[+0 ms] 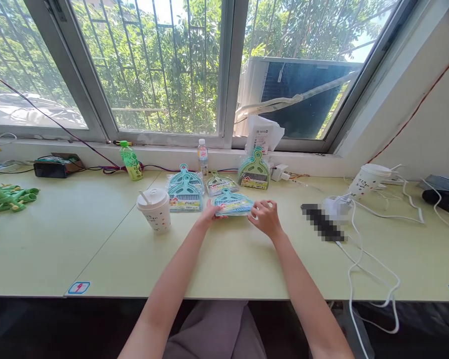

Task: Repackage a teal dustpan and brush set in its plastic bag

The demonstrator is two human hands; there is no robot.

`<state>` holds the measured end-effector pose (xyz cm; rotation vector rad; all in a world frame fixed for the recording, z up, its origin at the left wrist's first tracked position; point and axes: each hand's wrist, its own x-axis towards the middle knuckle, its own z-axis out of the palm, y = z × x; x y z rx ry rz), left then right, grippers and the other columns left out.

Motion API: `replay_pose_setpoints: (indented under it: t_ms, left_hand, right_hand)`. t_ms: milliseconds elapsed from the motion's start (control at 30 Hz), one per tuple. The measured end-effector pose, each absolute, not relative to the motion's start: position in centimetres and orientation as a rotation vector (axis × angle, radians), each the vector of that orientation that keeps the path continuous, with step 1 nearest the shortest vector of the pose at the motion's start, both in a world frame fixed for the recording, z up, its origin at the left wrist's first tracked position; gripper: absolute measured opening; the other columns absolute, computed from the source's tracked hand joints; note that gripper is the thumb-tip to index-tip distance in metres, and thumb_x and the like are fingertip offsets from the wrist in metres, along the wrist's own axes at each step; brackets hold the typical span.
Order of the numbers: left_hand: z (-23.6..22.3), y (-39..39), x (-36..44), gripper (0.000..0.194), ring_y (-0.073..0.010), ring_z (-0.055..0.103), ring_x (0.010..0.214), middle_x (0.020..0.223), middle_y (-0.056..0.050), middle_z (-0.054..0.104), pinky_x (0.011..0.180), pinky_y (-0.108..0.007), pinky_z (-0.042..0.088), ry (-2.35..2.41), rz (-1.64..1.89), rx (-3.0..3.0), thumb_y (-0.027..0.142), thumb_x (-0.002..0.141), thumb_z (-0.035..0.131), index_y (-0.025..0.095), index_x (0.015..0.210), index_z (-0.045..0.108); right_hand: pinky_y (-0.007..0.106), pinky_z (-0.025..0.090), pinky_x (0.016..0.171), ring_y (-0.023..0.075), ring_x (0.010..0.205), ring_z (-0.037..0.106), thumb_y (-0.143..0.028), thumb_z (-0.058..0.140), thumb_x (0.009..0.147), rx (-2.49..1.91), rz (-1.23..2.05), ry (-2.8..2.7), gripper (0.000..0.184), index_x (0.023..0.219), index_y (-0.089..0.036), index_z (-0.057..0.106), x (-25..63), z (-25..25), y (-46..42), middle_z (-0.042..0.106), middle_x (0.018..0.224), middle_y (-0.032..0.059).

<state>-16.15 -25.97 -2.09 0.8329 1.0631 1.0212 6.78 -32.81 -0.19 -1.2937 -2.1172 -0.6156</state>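
A small teal dustpan-and-brush set (233,202) lies flat on the pale green table (224,259) straight ahead. My left hand (210,214) grips its left edge with the fingers curled round it. At the set's right edge, my right hand (265,217) has its fingers bent onto the corner. Behind it lie two more teal sets (185,188), a smaller wrapped set (219,184), and a green stack (253,172) leaning upright.
A lidded paper cup with a straw (154,210) stands left of my hands. Another cup (367,181), a blurred dark object (322,223) and white cables (370,259) lie to the right. A green bottle (130,160), a small bottle (202,156) and green clips (5,195) sit farther back and left.
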Motion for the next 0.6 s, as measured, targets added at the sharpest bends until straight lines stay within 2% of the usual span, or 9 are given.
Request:
replay_pose_setpoints:
  t_ms: [67, 100, 167, 233, 300, 367, 433, 533, 600]
  left_hand:
    - [-1.7, -26.0, -16.4, 0.101, -0.0111, 0.064, 0.057, 0.123, -0.014, 0.058, 0.039, -0.017, 0.044, 1.090, 1.016, 0.835, 0.008, 0.075, 0.060, 0.033, 0.151, -0.002]
    - [-1.6, -26.1, -16.6, 0.098, -0.0094, 0.063, 0.055, 0.120, -0.012, 0.059, 0.038, -0.016, 0.042, 1.088, 1.013, 0.860, 0.007, 0.075, 0.059, 0.035, 0.151, 0.003]
    - [-1.3, -26.1, -17.3, 0.086, -0.0065, 0.059, 0.050, 0.114, -0.009, 0.062, 0.037, -0.015, 0.039, 1.066, 0.996, 0.936, 0.005, 0.074, 0.055, 0.034, 0.148, 0.024]
    - [-1.2, -26.1, -17.9, 0.070, -0.0043, 0.054, 0.046, 0.107, -0.008, 0.064, 0.039, -0.015, 0.040, 1.067, 0.960, 0.970, 0.005, 0.073, 0.053, 0.027, 0.139, 0.045]
    - [-1.3, -25.8, -18.5, 0.059, -0.0037, 0.052, 0.045, 0.101, -0.007, 0.065, 0.041, -0.016, 0.043, 1.066, 0.955, 0.962, 0.007, 0.073, 0.052, 0.022, 0.131, 0.054]
    - [-1.6, -25.5, -18.9, 0.056, -0.0047, 0.054, 0.047, 0.097, -0.006, 0.065, 0.042, -0.016, 0.044, 1.039, 0.969, 0.959, 0.010, 0.074, 0.054, 0.022, 0.128, 0.055]
    - [-1.8, -25.2, -19.0, 0.054, -0.0065, 0.058, 0.052, 0.095, -0.005, 0.065, 0.044, -0.016, 0.045, 0.993, 0.970, 0.964, 0.012, 0.073, 0.057, 0.022, 0.126, 0.056]
    - [-1.8, -25.2, -19.1, 0.052, -0.0066, 0.058, 0.055, 0.089, -0.004, 0.064, 0.047, -0.016, 0.048, 0.974, 0.984, 0.940, 0.011, 0.073, 0.056, 0.021, 0.124, 0.057]
    - [-1.6, -25.2, -19.0, 0.050, -0.0062, 0.057, 0.056, 0.091, -0.004, 0.064, 0.049, -0.016, 0.049, 0.977, 0.998, 0.919, 0.009, 0.073, 0.056, 0.019, 0.122, 0.057]
  right_hand:
    - [0.042, 0.026, 0.094, 0.0200, 0.086, 0.056, -0.029, 0.058, 0.084, -1.274, -0.566, -2.131, 0.027, 0.059, -0.021, 0.053, 6.5, 0.2, -33.0, 0.066, 0.085, 0.0031]
    - [0.042, 0.026, 0.096, 0.0198, 0.088, 0.057, -0.030, 0.060, 0.083, -1.253, -0.507, -2.138, 0.027, 0.059, -0.021, 0.054, 6.3, 0.3, -33.0, 0.067, 0.089, 0.0028]
    - [0.041, 0.025, 0.100, 0.0193, 0.091, 0.059, -0.032, 0.063, 0.082, -1.197, -0.333, -2.184, 0.024, 0.061, -0.022, 0.056, 5.9, 0.4, -33.0, 0.068, 0.095, 0.0013]
    - [0.040, 0.026, 0.100, 0.0188, 0.091, 0.060, -0.032, 0.065, 0.080, -1.147, -0.138, -2.263, 0.017, 0.068, -0.024, 0.058, 5.5, 0.3, -32.9, 0.070, 0.094, -0.0003]
    - [0.039, 0.029, 0.097, 0.0182, 0.088, 0.062, -0.028, 0.064, 0.081, -1.162, -0.033, -2.303, 0.009, 0.074, -0.024, 0.060, 5.1, 0.0, -32.9, 0.071, 0.088, -0.0015]
    - [0.037, 0.032, 0.092, 0.0179, 0.086, 0.062, -0.023, 0.063, 0.082, -1.226, -0.064, -2.294, 0.003, 0.080, -0.025, 0.062, 5.0, -0.2, -32.8, 0.071, 0.086, -0.0011]
    - [0.037, 0.033, 0.089, 0.0197, 0.090, 0.062, -0.025, 0.067, 0.081, -1.269, -0.165, -2.280, 0.014, 0.094, -0.027, 0.064, 5.3, -0.3, -32.7, 0.071, 0.093, 0.0013]
    - [0.041, 0.034, 0.091, 0.0265, 0.111, 0.056, -0.036, 0.076, 0.073, -1.265, -0.278, -2.288, 0.048, 0.118, -0.030, 0.059, 6.0, -0.6, -32.5, 0.064, 0.120, 0.0066]
    - [0.043, 0.032, 0.095, 0.0285, 0.122, 0.050, -0.034, 0.074, 0.074, -1.264, -0.295, -2.277, 0.050, 0.121, -0.032, 0.059, 6.5, -1.0, -32.1, 0.058, 0.131, 0.0072]
